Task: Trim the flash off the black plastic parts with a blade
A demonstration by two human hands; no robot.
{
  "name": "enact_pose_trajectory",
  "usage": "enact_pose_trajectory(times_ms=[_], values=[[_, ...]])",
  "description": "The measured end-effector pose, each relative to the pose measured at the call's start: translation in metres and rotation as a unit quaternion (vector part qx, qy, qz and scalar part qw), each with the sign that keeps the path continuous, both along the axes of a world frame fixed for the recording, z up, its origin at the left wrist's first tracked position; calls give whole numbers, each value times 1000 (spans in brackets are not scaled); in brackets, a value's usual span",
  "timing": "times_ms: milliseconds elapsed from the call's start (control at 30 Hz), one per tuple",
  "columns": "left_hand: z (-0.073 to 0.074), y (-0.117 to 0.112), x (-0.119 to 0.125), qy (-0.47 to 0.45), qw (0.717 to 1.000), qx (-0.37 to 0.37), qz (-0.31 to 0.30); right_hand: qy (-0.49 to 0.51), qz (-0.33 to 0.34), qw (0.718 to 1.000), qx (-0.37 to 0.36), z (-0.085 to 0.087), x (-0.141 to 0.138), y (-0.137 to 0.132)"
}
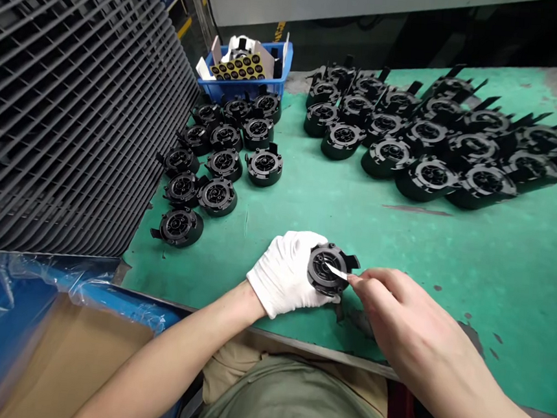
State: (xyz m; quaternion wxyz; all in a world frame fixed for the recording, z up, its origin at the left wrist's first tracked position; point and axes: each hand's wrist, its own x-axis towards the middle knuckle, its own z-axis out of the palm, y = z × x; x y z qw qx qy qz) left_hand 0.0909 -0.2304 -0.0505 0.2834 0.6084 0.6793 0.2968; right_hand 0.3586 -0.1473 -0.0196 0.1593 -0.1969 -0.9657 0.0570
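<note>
My left hand (289, 275), in a white glove, is wrapped round a round black plastic housing (319, 283) just above the front of the green bench. A ribbed open face with a ring and a side tab points up at me. My bare right hand (392, 303) pinches a small knife (337, 272) whose pale blade reaches over the housing's centre. Its handle is hidden in my fingers. Whether the blade touches the plastic I cannot tell. Similar black housings (217, 195) stand in a loose group to the left of my gloved hand.
Many more black housings (430, 173) fill the back right of the green bench (298, 201). A blue bin (243, 90) with a sheet of round black stickers (239, 69) stands at the back. Stacked dark grilles (83, 101) rise at left; a plastic-lined blue crate (118, 305) sits below.
</note>
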Motion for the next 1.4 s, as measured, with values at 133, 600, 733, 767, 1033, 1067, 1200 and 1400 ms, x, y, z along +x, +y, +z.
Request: enact_pose_trajectory(times_ms=[133, 600, 733, 767, 1033, 1067, 1200, 1400], values=[[-1, -1, 0, 8, 1000, 4, 5, -21, -20, 999, -30, 1, 2, -1], [14, 4, 1, 2, 1000, -10, -5, 2, 8, 1000, -21, 6, 2, 9], [15, 4, 0, -4, 1000, -9, -9, 24, 5, 999, -47, 7, 2, 10], [15, 3, 0, -4, 1000, -8, -9, 30, 3, 998, -56, 8, 2, 8], [5, 0, -1, 6, 1000, 7, -4, 12, -25, 999, -44, 3, 2, 2], [3, -1, -1, 11, 1000, 11, -4, 19, -37, 998, -42, 1, 3, 1], [-3, -2, -1, 15, 1000, 15, -8, 50, -52, 996, -43, -2, -2, -2], [1, -2, 3, 26, 1000, 13, 2, 48, -14, 999, -5, 3, -23, 5]])
